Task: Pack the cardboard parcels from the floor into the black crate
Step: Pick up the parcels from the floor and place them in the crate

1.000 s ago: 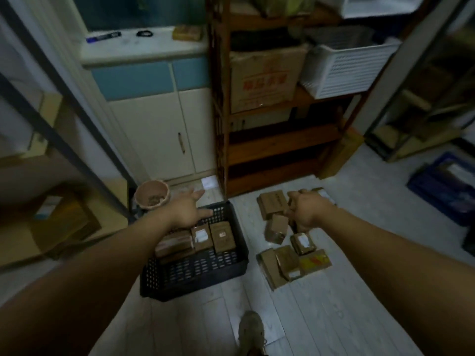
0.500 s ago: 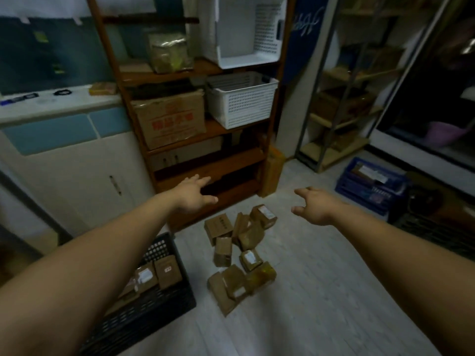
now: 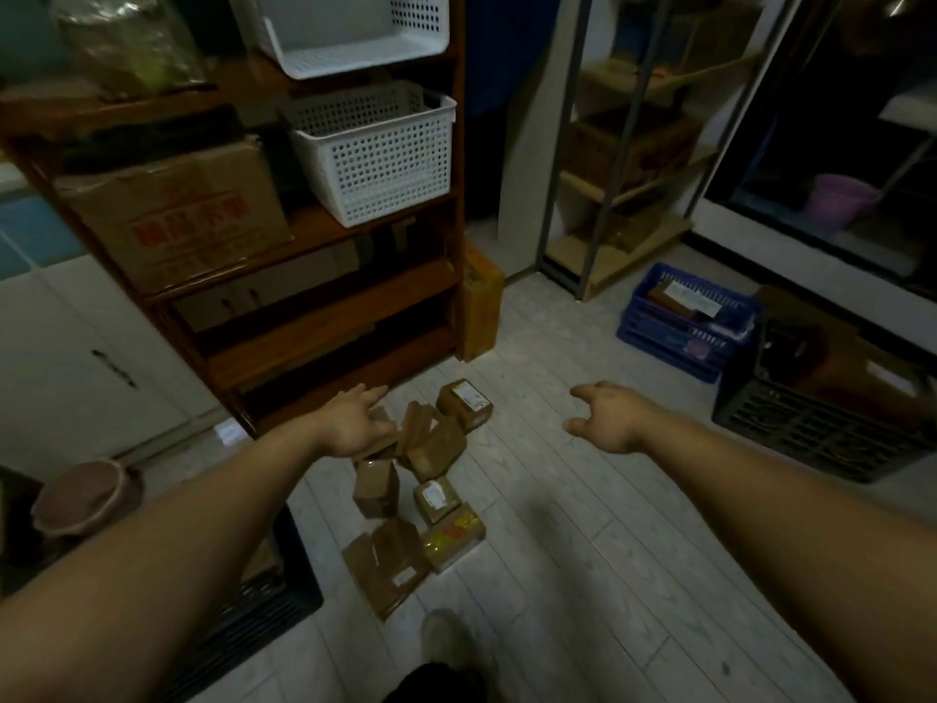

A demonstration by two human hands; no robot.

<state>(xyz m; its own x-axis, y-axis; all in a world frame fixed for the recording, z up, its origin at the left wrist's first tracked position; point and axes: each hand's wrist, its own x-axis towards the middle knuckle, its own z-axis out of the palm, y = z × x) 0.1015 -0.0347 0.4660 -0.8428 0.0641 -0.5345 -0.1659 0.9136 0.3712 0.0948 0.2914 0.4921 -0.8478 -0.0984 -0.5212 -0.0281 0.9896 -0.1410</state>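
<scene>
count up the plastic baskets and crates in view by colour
white baskets: 2
blue crate: 1
black crates: 2 (the one at the lower left is partly hidden behind the forearm)
total: 5

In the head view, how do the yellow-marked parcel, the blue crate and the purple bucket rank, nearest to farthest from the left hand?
1. The yellow-marked parcel, on the floor close by the left hand.
2. The blue crate, on the floor, right.
3. The purple bucket, far right, at the back.
</scene>
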